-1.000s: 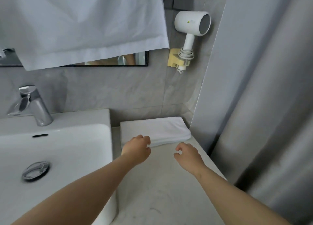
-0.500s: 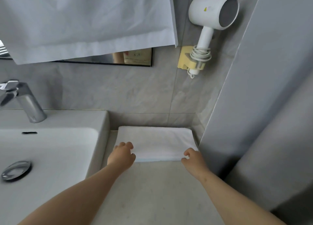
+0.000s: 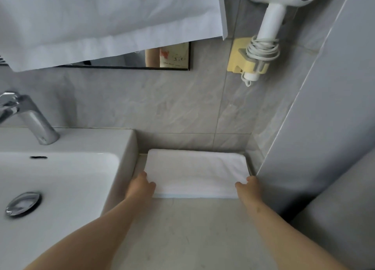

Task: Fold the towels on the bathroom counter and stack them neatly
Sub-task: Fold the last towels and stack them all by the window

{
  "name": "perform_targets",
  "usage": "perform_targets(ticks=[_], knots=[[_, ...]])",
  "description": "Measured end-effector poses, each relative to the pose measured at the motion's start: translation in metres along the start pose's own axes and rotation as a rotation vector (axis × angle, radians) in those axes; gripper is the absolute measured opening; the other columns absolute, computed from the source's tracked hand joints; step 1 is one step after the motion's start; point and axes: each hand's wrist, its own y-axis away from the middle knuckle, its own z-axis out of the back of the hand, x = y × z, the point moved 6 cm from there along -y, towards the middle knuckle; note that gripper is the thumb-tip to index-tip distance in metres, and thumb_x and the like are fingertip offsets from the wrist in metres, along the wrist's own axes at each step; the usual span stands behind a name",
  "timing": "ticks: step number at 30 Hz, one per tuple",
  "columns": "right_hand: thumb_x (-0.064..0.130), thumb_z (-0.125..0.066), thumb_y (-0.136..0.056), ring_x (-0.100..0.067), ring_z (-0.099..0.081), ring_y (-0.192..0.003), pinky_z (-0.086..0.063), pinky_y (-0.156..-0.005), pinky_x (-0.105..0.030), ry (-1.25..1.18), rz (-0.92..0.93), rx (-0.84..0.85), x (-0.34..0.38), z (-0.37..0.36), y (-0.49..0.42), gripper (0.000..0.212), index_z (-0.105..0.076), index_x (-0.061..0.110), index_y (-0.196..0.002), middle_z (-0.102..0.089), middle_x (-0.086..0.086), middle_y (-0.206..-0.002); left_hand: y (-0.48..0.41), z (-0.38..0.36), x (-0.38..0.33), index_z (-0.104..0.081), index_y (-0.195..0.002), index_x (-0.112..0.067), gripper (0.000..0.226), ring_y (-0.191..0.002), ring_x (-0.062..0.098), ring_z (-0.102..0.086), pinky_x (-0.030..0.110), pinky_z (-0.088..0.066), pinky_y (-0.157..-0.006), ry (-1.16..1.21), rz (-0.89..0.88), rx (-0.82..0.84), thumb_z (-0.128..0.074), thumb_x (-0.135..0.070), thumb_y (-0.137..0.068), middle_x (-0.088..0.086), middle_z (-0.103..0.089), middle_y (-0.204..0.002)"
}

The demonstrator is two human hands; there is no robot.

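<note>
We see a folded white towel (image 3: pixel 195 172) lying flat at the back of the counter (image 3: pixel 182 233), up vs. the grey tiled wall, w/ the sink (image 3: pixel 60 180) just to its left and a grey corner panel (image 3: pixel 316 127) just to its right. Our left hand (image 3: pixel 140 186) is at the towel's near-left corner, fingers curled over onto the cloth edge, thumb side resting on top; it looks like a grip on the corner, but the underside is hidden, so we can't tell if the cloth is really pinched. Our right hand (image 3: pixel 246 187) is at the near-right corner, likewise curled in, fingertips touching the towel's top; same doubt re. a true pinch. Both forearms stretch out over the bare pale counter, well apart from each other. The towel's near edge shows stacked layers, fairly even. On the sink deck stands a chrome faucet (image 3: pixel 30 117); the drain plug (image 3: pixel 22 203) sits in the basin. Above, a large white cloth (image 3: pixel 105 20) hangs down over most of a mirror (image 3: pixel 162 58). A white hair dryer (image 3: pixel 278 12) hangs in a yellow wall holder (image 3: pixel 237 58), its cord coiled round the handle.
</note>
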Motion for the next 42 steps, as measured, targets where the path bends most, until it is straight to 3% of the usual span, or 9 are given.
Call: perform_targets(ticks=[5, 8, 13, 15, 25, 29, 34, 42], knots=[[0.005, -0.057, -0.084, -0.040, -0.049, -0.120, -0.042, -0.096, -0.039, -0.083, -0.069, -0.084, -0.002, 0.002, -0.009, 0.049, -0.044, -0.009, -0.129, -0.048, -0.027, -0.132, -0.004, 0.010, 0.000, -0.038, -0.136, -0.003, 0.046, -0.114, 0.037, -0.052, 0.034, -0.043, -0.087, 0.195, 0.034, -0.134, -0.052, -0.014, -0.093, 0.020, -0.052, -0.130], [0.008, -0.060, -0.082, -0.042, -0.052, -0.113, -0.045, -0.090, -0.040, -0.121, -0.103, -0.114, -0.001, 0.005, -0.011, 0.048, -0.045, -0.009, -0.124, -0.052, -0.028, -0.124, -0.012, 0.015, 0.003, -0.042, -0.134, -0.002, 0.048, -0.116, 0.037, -0.051, 0.036, -0.042, -0.091, 0.368, 0.142, -0.175, -0.056, -0.016, -0.091, 0.021, -0.053, -0.128], [0.012, -0.064, -0.080, -0.040, -0.056, -0.110, -0.047, -0.088, -0.040, -0.127, -0.089, -0.090, 0.001, 0.000, -0.017, 0.052, -0.046, -0.004, -0.126, -0.054, -0.024, -0.125, -0.025, 0.001, 0.004, -0.052, -0.117, 0.011, 0.040, -0.093, 0.036, -0.058, 0.044, -0.050, -0.090, 0.711, 0.327, -0.053, -0.060, -0.017, -0.090, 0.016, -0.055, -0.083], [0.011, -0.064, -0.080, -0.040, -0.055, -0.110, -0.046, -0.086, -0.038, -0.111, -0.083, -0.089, 0.002, 0.000, -0.021, 0.051, -0.046, -0.005, -0.125, -0.054, -0.025, -0.124, -0.028, -0.003, 0.003, -0.052, -0.115, 0.011, 0.038, -0.089, 0.034, -0.057, 0.047, -0.050, -0.092, 0.750, 0.331, -0.025, -0.061, -0.017, -0.089, 0.014, -0.053, -0.079], [0.008, -0.061, -0.083, -0.039, -0.055, -0.108, -0.043, -0.081, -0.035, -0.020, -0.087, -0.061, -0.004, -0.003, -0.034, 0.048, -0.041, -0.002, -0.126, -0.053, -0.024, -0.124, -0.042, -0.012, 0.005, -0.048, -0.125, 0.005, 0.039, -0.088, 0.029, -0.049, 0.036, -0.047, -0.083, 0.552, 0.274, -0.012, -0.057, -0.012, -0.091, 0.017, -0.050, -0.100], [0.003, -0.059, -0.081, -0.041, -0.056, -0.104, -0.046, -0.078, -0.037, 0.089, -0.035, -0.066, -0.001, -0.003, -0.036, 0.040, -0.045, -0.003, -0.117, -0.054, -0.025, -0.119, -0.045, -0.013, 0.008, -0.045, -0.128, -0.001, 0.045, -0.093, 0.032, -0.054, 0.035, -0.048, -0.082, 0.390, 0.211, -0.008, -0.060, -0.015, -0.089, 0.019, -0.056, -0.119], [0.008, -0.063, -0.083, -0.041, -0.056, -0.107, -0.045, -0.079, -0.035, 0.247, -0.033, -0.019, -0.002, -0.004, -0.039, 0.038, -0.048, -0.005, -0.115, -0.055, -0.026, -0.120, -0.044, -0.014, 0.008, -0.045, -0.127, -0.003, 0.046, -0.108, 0.033, -0.056, 0.030, -0.042, -0.078, 0.265, 0.167, -0.018, -0.062, -0.021, -0.089, 0.016, -0.056, -0.122], [0.016, -0.059, -0.087, -0.039, -0.054, -0.113, -0.046, -0.093, -0.038, 0.418, 0.011, 0.016, -0.004, -0.014, -0.043, 0.039, -0.052, 0.001, -0.122, -0.058, -0.021, -0.121, -0.049, -0.019, 0.014, -0.045, -0.128, -0.005, 0.048, -0.110, 0.031, -0.055, 0.032, -0.044, -0.085, 0.177, 0.154, -0.028, -0.064, -0.024, -0.088, 0.014, -0.056, -0.124]])
